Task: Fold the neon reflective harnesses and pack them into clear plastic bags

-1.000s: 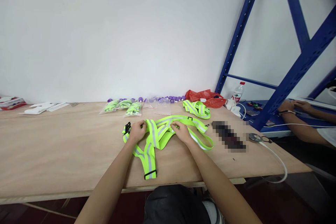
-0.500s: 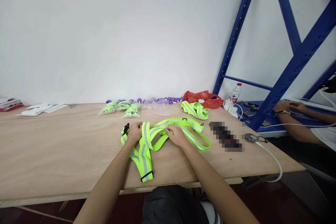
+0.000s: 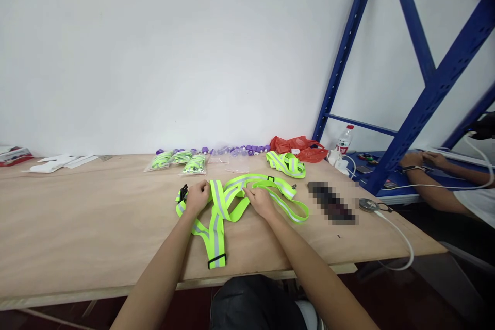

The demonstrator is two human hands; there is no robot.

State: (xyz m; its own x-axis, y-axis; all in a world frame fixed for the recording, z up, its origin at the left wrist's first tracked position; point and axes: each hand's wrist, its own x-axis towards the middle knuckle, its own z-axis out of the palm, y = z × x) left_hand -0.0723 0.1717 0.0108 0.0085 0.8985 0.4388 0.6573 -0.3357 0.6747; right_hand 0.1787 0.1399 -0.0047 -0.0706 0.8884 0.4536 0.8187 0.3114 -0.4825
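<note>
A neon-yellow reflective vest of elastic straps with grey stripes (image 3: pixel 217 234) lies spread on the wooden table before me. My left hand (image 3: pixel 198 196) is closed around its straps on the left, beside a black buckle (image 3: pixel 183 193). Toward the middle, my right hand (image 3: pixel 260 201) pinches a strap between thumb and fingers. One strap end with a black slider (image 3: pixel 217 261) points at the table's front edge. Looped straps extend past my right hand to the right.
Bagged reflective straps (image 3: pixel 194 164) lie at the back, near purple items (image 3: pixel 251 150) and a red plastic bag (image 3: pixel 299 148). Another strap bundle (image 3: pixel 286 164) rests behind my right hand. A bottle (image 3: pixel 344 140) and blue rack (image 3: pixel 406 124) stand at right, near another person's hands (image 3: pixel 415 161).
Both hands keep their hold on the straps with only slight shifts. The strap near my left hand and the front end have moved a little. The view has shifted slightly.
</note>
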